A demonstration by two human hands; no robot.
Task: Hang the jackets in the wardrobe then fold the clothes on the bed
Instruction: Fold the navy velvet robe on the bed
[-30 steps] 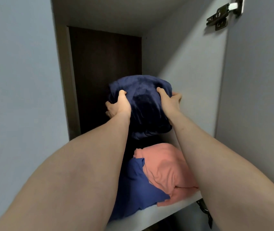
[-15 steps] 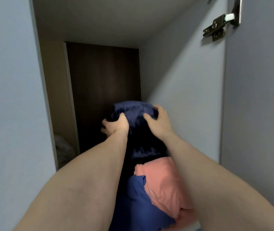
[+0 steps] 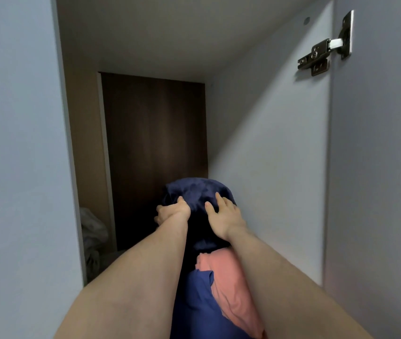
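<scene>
- Two hands on one navy bundle: left hand curled round its left flank, pinching cloth; right hand laid flat, fingers spread, pressing.
- Sat deep in the wardrobe, atop a pink garment and a blue one.
- Looked soft, light, yielding; likely to slump if let go.
- Best gripped at both flanks, not by loose folds.

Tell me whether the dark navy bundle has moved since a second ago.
Yes. The dark navy bundle has gone deeper into the wardrobe, toward the brown back panel and down behind the salmon garment.
</scene>
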